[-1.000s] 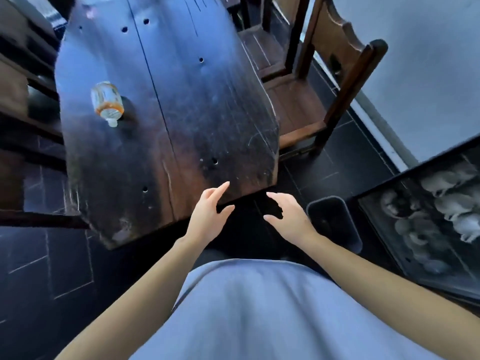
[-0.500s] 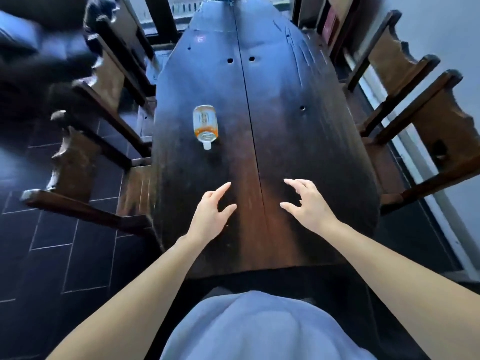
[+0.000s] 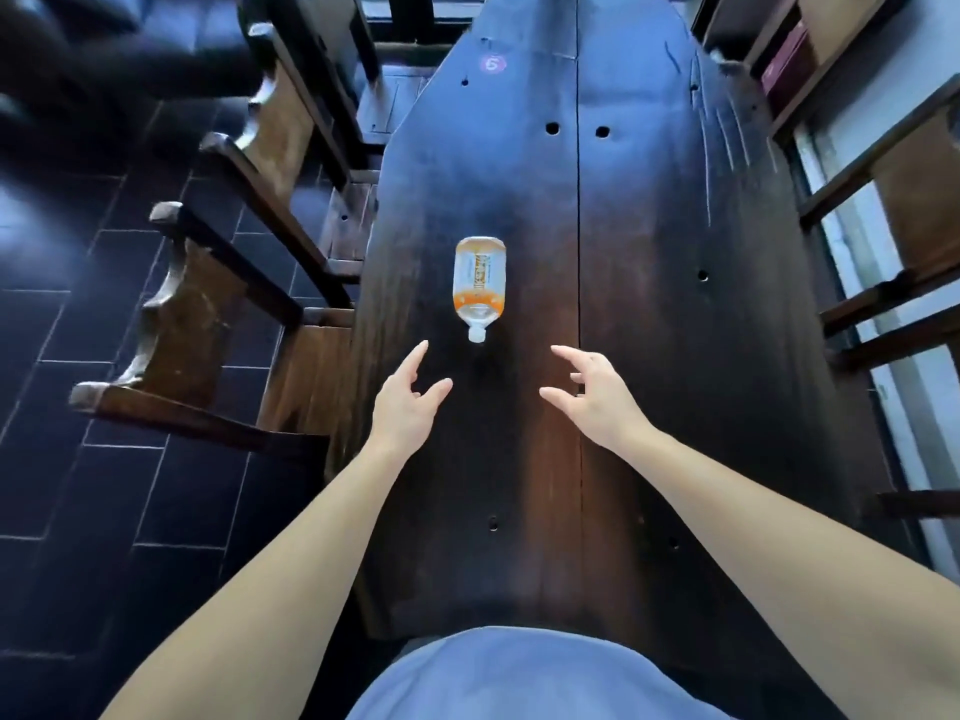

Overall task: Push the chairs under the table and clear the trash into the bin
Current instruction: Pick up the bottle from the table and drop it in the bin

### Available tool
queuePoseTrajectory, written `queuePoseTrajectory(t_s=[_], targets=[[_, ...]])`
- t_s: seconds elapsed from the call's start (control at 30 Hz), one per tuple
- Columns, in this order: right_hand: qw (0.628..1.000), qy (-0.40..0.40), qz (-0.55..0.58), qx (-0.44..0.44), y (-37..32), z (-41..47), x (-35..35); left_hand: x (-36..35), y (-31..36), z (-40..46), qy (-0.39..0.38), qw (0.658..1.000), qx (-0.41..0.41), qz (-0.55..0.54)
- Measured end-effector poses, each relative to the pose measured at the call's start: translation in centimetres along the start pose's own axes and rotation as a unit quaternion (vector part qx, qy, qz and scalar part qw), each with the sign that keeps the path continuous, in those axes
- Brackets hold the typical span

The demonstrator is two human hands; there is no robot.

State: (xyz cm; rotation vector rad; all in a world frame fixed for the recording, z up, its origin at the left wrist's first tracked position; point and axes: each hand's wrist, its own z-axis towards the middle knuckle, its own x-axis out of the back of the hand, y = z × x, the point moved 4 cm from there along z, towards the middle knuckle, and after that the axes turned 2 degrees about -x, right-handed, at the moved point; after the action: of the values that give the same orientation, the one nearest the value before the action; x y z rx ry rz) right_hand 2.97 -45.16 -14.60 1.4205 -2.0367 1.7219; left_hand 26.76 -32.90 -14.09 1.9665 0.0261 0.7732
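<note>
Looking down along a long dark wooden surface [image 3: 649,356] with a seam running lengthwise and small round holes scattered over it. Lying on its side near the middle, left of the seam: a clear plastic bottle [image 3: 479,283] with an orange-and-white label, white cap pointing back toward the person. Hovering above the wood just short of the cap, one to each side: left hand [image 3: 408,402] and right hand [image 3: 597,394], neither touching the bottle. Left grip spreading wide, fingers extended toward the cap, thumb splayed to the right, holding nothing. Right grip also wide and empty, fingers loosely curled, index reaching forward. Bare forearms stretching in from the bottom corners above a light blue garment [image 3: 519,678]. Standing along the left edge: two wooden chairs [image 3: 208,324], carved backs outward, seats partly tucked under the surface. Showing only in part along the right edge: more chairs [image 3: 893,283], dark rails close against the wood. Sitting near the far end: a small round pink sticker [image 3: 493,63]. Spreading out on the left: dark tiled floor [image 3: 78,314] with pale grout lines.
</note>
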Motion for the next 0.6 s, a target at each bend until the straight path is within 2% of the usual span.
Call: queuePoseTrajectory(t_s=[0.4,0.6], targets=[[0.993,-0.034,0.087,-0.076,-1.9,19.4,-3.4,-2.9,-1.0,19.8,-0.07,0.995,0.062,-0.044],[0.993,-0.03,0.096,-0.056,-1.0,25.1,-6.2,-5.7,-1.6,26.1,-0.088,0.993,0.06,-0.051]])
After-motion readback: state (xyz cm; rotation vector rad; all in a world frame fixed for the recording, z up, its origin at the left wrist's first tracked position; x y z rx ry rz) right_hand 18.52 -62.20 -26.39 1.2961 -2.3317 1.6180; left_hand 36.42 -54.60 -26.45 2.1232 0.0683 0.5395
